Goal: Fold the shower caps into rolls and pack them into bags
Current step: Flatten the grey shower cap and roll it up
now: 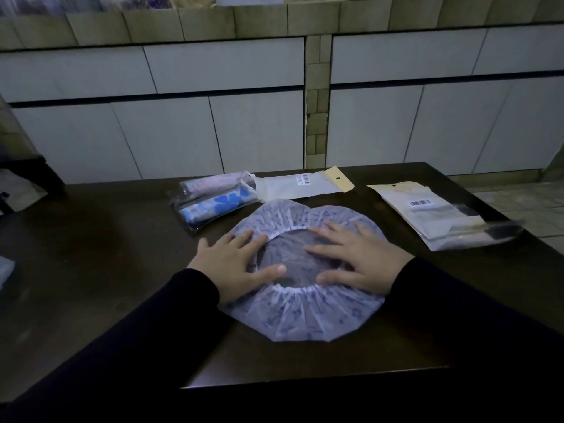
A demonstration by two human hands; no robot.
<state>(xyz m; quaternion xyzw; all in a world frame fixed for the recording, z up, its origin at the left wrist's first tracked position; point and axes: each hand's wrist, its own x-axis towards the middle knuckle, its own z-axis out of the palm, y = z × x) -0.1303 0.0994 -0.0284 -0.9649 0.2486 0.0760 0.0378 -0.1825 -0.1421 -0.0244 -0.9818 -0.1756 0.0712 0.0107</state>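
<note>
Both hands lie flat with fingers spread, the left hand point(232, 264) and right hand point(354, 261) pressing the shower cap point(305, 312) open-side up on the dark table point(106, 270). Beyond the left hand lies a bag of rolled caps point(213, 199); beyond the right, flat empty bags point(433, 212).

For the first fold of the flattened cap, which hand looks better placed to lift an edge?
Probably the left hand: it lies on the shower cap's gathered outer rim, by a free edge. The right hand presses flat nearer the middle opening, suiting it to anchoring. It is a close call.
</note>
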